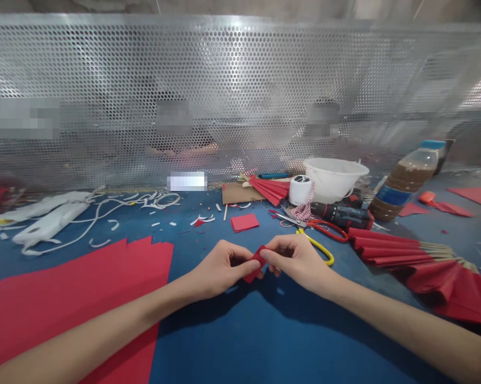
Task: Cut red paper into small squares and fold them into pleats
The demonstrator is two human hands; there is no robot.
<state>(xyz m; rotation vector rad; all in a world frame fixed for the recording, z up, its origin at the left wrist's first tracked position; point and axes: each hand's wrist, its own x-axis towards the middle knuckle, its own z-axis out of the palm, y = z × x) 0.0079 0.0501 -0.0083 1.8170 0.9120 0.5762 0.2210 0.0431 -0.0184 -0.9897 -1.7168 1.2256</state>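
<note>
Between my two hands is a small piece of red paper (250, 274), held tilted a little above the blue table. My left hand (228, 266) pinches it between thumb and fingers. The thumb and fingers of my right hand (294, 260) grip its upper right end. Just beyond my hands lies a small stack of red paper rectangles (244, 222). Large red paper sheets (76, 293) are spread under my left forearm. Pleated red paper (396, 250) with pale sticks rests to the right of my right hand.
Yellow-handled scissors (322, 249) and red-handled scissors (330, 229) lie by my right hand. Behind them are a power drill (340, 214), a white bucket (334, 178) and a bottle of brown liquid (404, 184). A white power strip (52, 221) with cord lies left, before a perforated metal screen (232, 96).
</note>
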